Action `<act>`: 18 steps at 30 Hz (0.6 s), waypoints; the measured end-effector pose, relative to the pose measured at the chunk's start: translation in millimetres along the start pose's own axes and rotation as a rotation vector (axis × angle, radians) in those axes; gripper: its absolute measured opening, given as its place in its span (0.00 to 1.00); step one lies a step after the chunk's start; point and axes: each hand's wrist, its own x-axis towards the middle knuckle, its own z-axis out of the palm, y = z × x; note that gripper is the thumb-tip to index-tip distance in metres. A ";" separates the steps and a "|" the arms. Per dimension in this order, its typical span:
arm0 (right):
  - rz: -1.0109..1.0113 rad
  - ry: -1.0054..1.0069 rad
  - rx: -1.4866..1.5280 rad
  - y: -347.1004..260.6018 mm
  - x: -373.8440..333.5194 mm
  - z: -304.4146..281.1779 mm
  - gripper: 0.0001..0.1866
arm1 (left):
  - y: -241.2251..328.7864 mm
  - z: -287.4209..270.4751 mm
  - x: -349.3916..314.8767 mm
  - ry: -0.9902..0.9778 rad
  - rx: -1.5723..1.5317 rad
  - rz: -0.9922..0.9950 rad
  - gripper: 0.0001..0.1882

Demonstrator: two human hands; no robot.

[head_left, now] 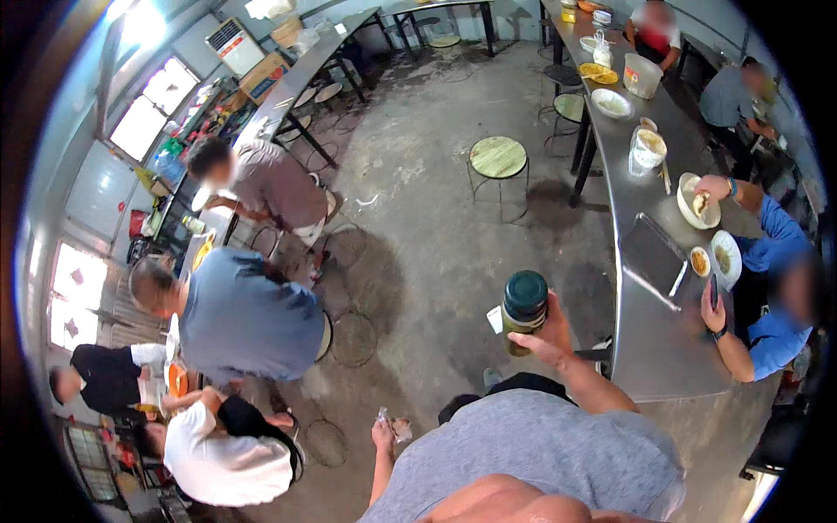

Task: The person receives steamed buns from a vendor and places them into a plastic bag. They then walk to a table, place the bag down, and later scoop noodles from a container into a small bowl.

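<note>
My right hand [553, 336] is wrapped round a bottle [523, 315] with a dark green lid and an olive-green body, held upright in front of my grey shirt. A small white tag or slip [495, 319] shows at the bottle's left side. Lower and to the left, my left hand [383, 433] is closed on a small crumpled, pale, partly see-through thing [402, 429]. Its kind is too small to make out. Both hands are over the floor, apart from the tables.
A long metal table [658, 349] runs along the right with bowls, a tray [654, 254] and a seated person in blue [772, 261]. A round stool [499, 159] stands ahead on the concrete floor [418, 218]. Several people sit at tables on the left, one in a blue shirt [244, 314].
</note>
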 end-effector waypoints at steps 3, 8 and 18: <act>0.090 0.083 -0.028 0.6 72.4 15.4 0.43 | 48.8 24.8 45.5 -0.084 0.199 0.026 0.16; -0.035 0.197 0.150 20.4 193.7 52.5 0.39 | 64.9 48.6 165.4 -0.218 0.534 0.023 0.17; 0.036 0.657 -0.182 30.0 399.9 65.9 0.37 | 327.0 135.6 509.8 -0.503 0.579 0.398 0.19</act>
